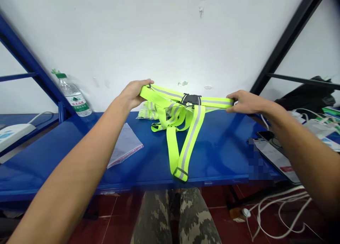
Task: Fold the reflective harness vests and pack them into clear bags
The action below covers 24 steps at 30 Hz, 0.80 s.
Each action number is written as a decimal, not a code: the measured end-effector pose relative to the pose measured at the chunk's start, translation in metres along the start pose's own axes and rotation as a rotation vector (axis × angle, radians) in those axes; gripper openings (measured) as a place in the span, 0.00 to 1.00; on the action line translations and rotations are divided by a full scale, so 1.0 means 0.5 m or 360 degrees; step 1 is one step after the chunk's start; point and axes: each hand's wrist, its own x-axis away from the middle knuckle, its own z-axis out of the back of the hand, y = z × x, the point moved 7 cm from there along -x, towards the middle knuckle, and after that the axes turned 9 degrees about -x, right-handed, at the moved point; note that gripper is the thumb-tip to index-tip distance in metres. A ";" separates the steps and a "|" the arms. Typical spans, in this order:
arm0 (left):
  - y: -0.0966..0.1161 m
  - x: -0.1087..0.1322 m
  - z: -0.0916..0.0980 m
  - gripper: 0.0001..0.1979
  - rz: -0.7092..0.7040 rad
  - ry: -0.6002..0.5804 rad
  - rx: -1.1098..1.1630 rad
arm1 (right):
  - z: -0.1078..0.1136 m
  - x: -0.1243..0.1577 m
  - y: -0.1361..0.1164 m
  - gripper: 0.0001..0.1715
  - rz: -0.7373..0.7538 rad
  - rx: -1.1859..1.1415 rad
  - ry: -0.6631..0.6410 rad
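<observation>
A neon-yellow reflective strap harness [186, 130] with grey stripes and a black buckle [191, 99] is stretched above the blue shelf surface [220, 155]. My left hand [134, 93] is closed on the left end of its waist strap. At the right end, my right hand [243, 102] pinches the same strap. Two long straps hang down from the buckle and lie on the shelf toward me, ending at the front edge. More folded yellow straps [148, 113] lie behind, near the wall.
A clear zip bag [124, 144] lies on the shelf at left. A water bottle [74, 96] stands by the wall. A phone [276, 155] lies at right, with cables [281, 208] and a black bag [308, 95] beyond. A white power strip [13, 134] sits far left.
</observation>
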 end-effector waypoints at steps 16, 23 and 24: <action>-0.002 0.002 0.021 0.15 -0.0250 -0.0151 -0.1111 | 0.007 0.017 0.019 0.18 -0.0349 -0.0930 -0.0347; 0.083 0.047 0.007 0.15 -0.0514 0.0324 -0.0979 | 0.083 0.008 -0.027 0.22 -0.0092 -0.0936 -0.0017; 0.087 0.047 0.001 0.14 -0.0427 0.0205 -0.0957 | 0.101 0.007 -0.027 0.23 -0.0042 -0.0907 0.0028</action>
